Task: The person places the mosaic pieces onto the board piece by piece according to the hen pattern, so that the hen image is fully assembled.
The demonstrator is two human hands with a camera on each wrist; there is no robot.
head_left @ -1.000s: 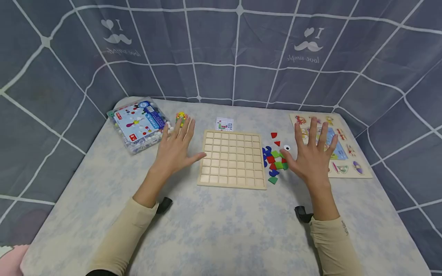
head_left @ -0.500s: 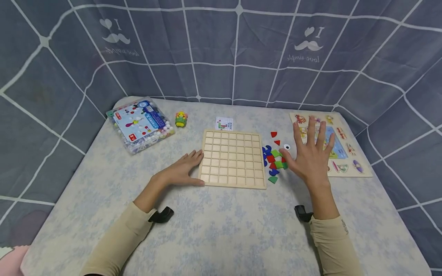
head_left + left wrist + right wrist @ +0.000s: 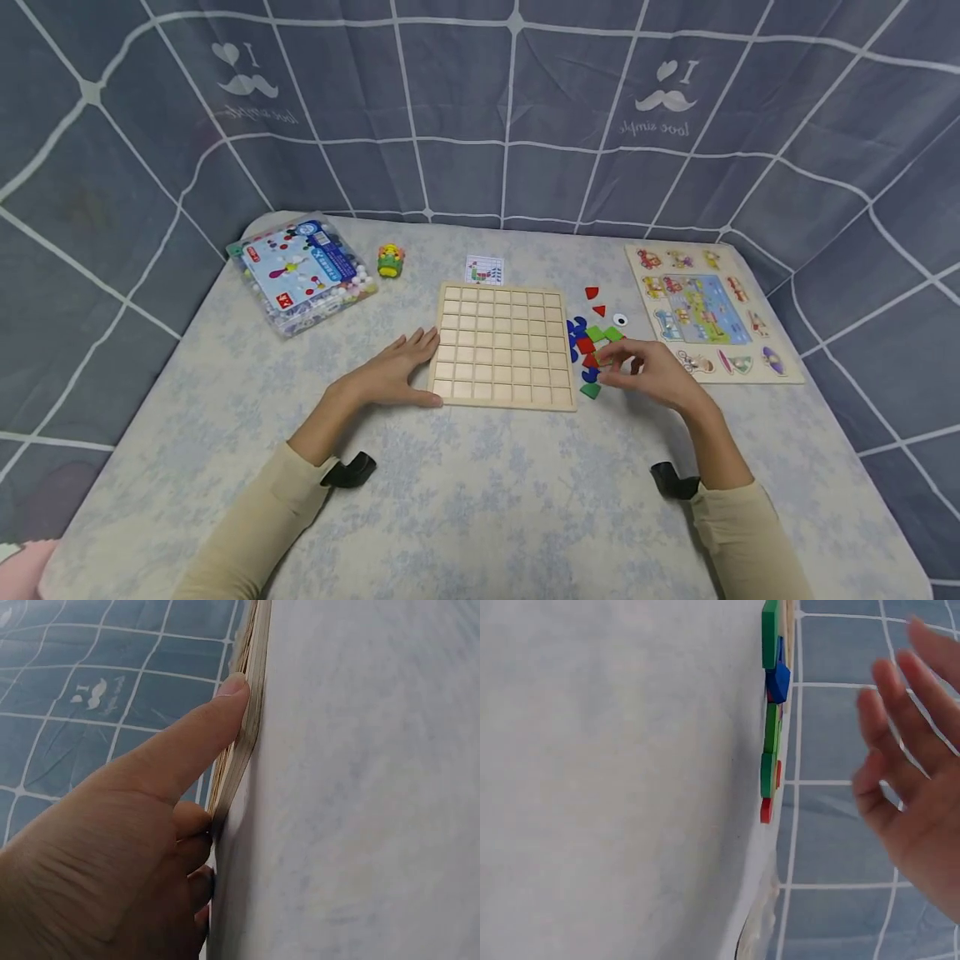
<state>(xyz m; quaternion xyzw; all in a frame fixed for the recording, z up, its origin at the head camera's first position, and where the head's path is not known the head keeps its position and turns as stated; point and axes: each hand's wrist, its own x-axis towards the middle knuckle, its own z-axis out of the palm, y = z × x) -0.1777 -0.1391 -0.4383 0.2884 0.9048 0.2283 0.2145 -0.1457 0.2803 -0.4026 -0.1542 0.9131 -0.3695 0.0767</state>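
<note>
In the head view a wooden grid board (image 3: 504,346) with raised square cells lies at the table's middle. My left hand (image 3: 390,371) rests at its near left corner, thumb at the near edge and fingers at the left edge. The left wrist view shows the straight thumb (image 3: 187,742) against the board's side (image 3: 251,712). My right hand (image 3: 648,371) hovers over flat coloured pieces right of the board, fingers loosely bent, no piece visible in it. Among them are a red piece (image 3: 585,345), a light green piece (image 3: 595,333) and a dark green piece (image 3: 590,390). The hand hides some pieces.
A small pattern card (image 3: 484,270) lies behind the board. A clear box of beads (image 3: 300,271) and a small toy figure (image 3: 390,260) stand at back left. A picture puzzle board (image 3: 765,354) lies to the right. A white ring-shaped piece (image 3: 620,320) lies near the coloured pieces.
My left hand has come down from beside the toy figure to the board's left edge. My right hand has lowered from a spread pose and bent its fingers over the coloured pieces.
</note>
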